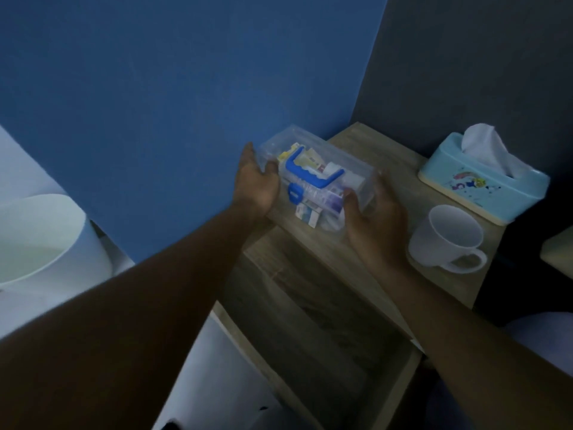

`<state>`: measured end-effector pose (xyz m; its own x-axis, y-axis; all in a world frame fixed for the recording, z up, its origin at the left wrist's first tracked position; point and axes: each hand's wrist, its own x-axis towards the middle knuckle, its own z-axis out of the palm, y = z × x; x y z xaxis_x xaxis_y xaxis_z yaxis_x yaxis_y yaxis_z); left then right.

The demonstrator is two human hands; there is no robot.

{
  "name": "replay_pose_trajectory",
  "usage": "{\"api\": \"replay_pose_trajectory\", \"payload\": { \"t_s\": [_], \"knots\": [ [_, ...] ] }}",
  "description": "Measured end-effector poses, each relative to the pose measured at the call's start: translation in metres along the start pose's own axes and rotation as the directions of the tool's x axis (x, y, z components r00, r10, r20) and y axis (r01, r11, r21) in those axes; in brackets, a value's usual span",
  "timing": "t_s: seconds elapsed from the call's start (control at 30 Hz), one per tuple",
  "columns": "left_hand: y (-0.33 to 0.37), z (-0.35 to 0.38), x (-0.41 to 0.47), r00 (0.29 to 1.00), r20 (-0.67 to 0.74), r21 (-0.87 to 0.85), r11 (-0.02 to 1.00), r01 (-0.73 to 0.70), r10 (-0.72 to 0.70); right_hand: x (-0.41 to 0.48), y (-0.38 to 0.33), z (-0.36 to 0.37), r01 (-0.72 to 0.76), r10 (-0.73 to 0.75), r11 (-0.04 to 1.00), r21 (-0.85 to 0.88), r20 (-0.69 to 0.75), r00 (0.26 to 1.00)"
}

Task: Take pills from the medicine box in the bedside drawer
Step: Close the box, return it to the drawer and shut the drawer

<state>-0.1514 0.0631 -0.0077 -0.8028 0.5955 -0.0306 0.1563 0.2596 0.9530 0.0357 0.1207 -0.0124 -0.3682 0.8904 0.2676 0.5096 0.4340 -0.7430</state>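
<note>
A dim room with a blue wall (161, 88) fills the upper left of the frame, and a darker grey wall takes the upper right. Between them, right of centre, we see the wooden worktop (381, 262) of a bedside cabinet, with its drawer (325, 346) pulled open below it toward the lower middle of the frame; the drawer's inside is dark and we cannot tell what it holds.

The medicine box (316, 178) sits on the worktop at its far left end, close against the blue wall. It is clear plastic with a blue handle (313, 172) folded across its lid and a blue latch (294, 192) on the near side; packets and cartons show through the walls, too blurred to read.

Our left hand (255, 181) lies against the left end of the box, its fingers spread open around the corner. Our right hand (376, 218) lies against the right end, thumb on the near edge and fingers curled behind the clear wall. We hold the box between both palms; whether it is lifted off the wood we cannot tell.

To the right of the box stands a white mug (449, 240), handle pointing toward the lower right, and behind it a pale blue tissue box (483, 184) with a tissue sticking up. At the left edge is a white rounded basin (37, 237).
</note>
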Motion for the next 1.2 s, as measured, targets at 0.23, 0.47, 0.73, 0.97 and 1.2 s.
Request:
{"api": "replay_pose_trajectory", "payload": {
  "t_s": [0.23, 0.47, 0.73, 0.97, 1.2],
  "knots": [
    [0.015, 0.009, 0.038, 0.992, 0.111, 0.333, 0.938, -0.099, 0.065, 0.006, -0.006, 0.02, -0.184, 0.196, 0.96, 0.211, -0.035, 0.98],
    [0.011, 0.004, 0.043, 0.995, 0.074, 0.276, 0.958, -0.081, 0.063, 0.001, -0.017, 0.026, -0.25, 0.287, 0.905, 0.346, -0.062, 0.956],
    [0.022, -0.033, 0.013, 0.995, 0.076, 0.254, 0.963, -0.088, 0.071, -0.034, -0.045, 0.004, -0.251, 0.296, 0.911, 0.327, -0.092, 0.951],
    [0.011, -0.067, -0.039, 0.997, 0.083, 0.284, 0.959, -0.02, -0.004, -0.111, -0.069, -0.019, -0.273, 0.296, 0.902, 0.336, -0.019, 0.955],
    [-0.032, -0.086, -0.067, 0.988, 0.153, 0.421, 0.907, -0.034, -0.034, -0.178, -0.071, -0.017, -0.338, 0.336, 0.89, 0.307, 0.062, 0.94]
  ]
}}
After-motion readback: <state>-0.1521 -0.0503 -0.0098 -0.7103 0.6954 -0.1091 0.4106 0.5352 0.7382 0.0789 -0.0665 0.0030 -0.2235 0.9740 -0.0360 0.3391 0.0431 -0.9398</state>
